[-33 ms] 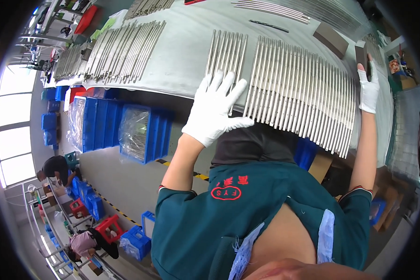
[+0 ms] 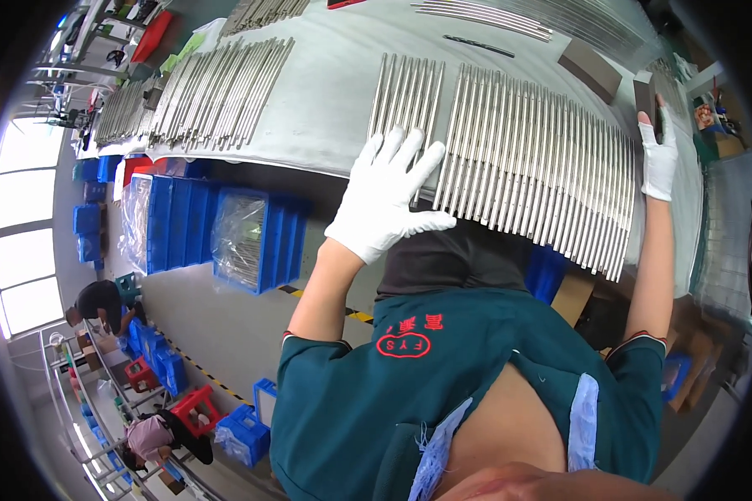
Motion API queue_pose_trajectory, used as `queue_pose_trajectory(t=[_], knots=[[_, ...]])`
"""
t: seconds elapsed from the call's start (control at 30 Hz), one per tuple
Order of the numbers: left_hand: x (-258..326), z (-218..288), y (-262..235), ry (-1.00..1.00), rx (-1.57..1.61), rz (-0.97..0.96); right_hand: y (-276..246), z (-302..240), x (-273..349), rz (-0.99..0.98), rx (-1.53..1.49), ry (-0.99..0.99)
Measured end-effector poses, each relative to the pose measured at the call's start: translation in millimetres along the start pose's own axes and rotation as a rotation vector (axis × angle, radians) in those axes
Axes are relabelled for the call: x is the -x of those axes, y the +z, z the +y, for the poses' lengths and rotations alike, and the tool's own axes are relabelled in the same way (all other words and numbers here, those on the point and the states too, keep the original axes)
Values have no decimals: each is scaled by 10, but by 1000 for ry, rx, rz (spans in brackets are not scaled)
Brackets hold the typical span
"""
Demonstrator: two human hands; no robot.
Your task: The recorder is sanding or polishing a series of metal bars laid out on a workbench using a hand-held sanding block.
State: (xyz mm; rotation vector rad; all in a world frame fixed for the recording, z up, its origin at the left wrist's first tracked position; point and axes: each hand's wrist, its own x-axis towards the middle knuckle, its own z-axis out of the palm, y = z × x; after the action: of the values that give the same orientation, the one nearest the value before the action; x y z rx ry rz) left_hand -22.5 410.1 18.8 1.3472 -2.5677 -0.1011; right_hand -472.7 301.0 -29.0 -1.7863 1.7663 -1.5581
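Observation:
My left hand, in a white glove, lies with fingers spread over the near ends of a small group of metal rods. Its thumb points right, toward the near ends of a wider row of metal rods laid side by side. Beyond that row's right end, my right hand wears a white glove with bare fingertips showing. Its thumb and fingers are around the near end of a grey-brown block. A second grey-brown block lies to the left of it.
More rods lie at the table's left. A dark drill bit and long thin rods lie at the far side. Below the table's edge stand blue crates with plastic-wrapped contents. Two people work at the far lower left.

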Motion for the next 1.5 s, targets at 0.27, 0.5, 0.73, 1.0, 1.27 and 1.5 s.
queue_pose_trajectory(t=[0.27, 0.5, 0.73, 1.0, 1.27, 1.5], knots=[[-336, -274, 55, -492, 74, 152, 0, 2, 3, -1, -34, -8], [-491, -6, 147, -475, -103, 160, -55, -120, -4, 75, -118, -73], [-548, 300, 169, -504, -52, 94, -101, -104, -16, 93, -87, -106], [-582, 92, 215, -220, -29, 249, -43, -83, 75, -29, -32, -66], [-868, 281, 272, 295, 179, 79, -27, -7, 38, -18, -3, -33], [-668, 14, 162, 310, 167, -31, -55, -42, 72, -40, -13, -5]])
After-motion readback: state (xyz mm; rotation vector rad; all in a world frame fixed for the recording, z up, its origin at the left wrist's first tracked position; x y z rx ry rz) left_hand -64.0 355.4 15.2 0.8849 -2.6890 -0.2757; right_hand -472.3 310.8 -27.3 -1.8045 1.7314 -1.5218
